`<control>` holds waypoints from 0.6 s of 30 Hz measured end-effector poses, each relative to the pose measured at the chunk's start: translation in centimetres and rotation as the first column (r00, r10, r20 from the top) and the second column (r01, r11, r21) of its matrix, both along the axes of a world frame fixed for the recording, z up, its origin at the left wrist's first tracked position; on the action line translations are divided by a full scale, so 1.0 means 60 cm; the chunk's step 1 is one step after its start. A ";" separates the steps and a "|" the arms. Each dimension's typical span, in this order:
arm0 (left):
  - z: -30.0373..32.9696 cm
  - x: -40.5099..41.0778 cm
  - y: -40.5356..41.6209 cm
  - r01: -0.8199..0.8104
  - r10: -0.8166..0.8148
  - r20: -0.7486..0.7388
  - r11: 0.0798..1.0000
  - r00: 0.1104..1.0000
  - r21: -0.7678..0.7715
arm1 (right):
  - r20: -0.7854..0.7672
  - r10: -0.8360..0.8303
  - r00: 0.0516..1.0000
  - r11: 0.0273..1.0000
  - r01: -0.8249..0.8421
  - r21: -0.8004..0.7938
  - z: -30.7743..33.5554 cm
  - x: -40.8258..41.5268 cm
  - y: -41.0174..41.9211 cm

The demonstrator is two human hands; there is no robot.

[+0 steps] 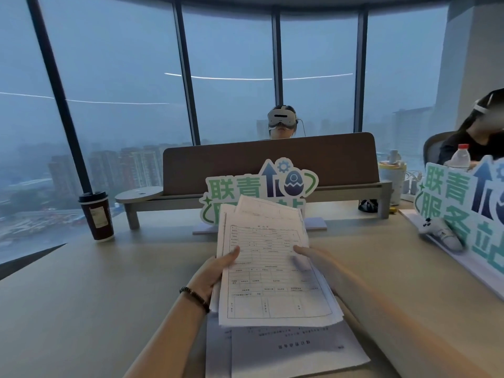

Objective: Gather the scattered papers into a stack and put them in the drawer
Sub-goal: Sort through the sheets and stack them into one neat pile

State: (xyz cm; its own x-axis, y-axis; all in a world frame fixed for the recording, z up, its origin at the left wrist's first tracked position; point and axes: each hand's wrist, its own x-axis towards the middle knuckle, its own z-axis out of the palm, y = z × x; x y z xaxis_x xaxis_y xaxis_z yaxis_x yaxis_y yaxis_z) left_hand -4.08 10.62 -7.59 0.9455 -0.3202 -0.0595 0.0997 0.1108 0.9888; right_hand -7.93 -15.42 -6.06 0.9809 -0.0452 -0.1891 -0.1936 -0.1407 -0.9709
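I hold a loose stack of printed paper forms [267, 263] up above the desk, its sheets fanned unevenly at the top. My left hand [218, 271] grips the stack's left edge with the thumb on top. My right hand [313, 257] holds the right edge, thumb across the top sheet. More papers [294, 350] lie flat on the desk below the raised stack, at the near edge. No drawer is in view.
A dark coffee cup [96, 215] stands at the left on the desk [109, 282]. A green-lettered sign [259, 186] stands behind the papers, another sign [463, 211] at the right. A desk divider [272, 162], a water bottle [461, 156] and two seated people are beyond.
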 end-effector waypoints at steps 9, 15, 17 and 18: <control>0.034 -0.039 -0.013 -0.054 0.063 0.081 0.992 0.995 -0.114 | 0.378 -0.127 0.917 0.991 0.105 0.080 0.025 -0.016 0.009; 0.060 -0.056 -0.029 -0.215 0.244 0.345 0.969 0.906 -0.122 | 0.625 -0.137 0.769 0.991 0.100 0.094 0.047 -0.028 0.022; 0.063 -0.061 -0.030 -0.237 0.275 0.386 0.961 0.881 -0.143 | 0.680 -0.146 0.718 0.989 0.124 0.082 0.044 -0.031 0.029; 0.064 -0.064 -0.030 -0.245 0.284 0.396 0.958 0.873 -0.149 | 0.698 -0.162 0.698 0.986 0.149 0.080 0.040 -0.032 0.032</control>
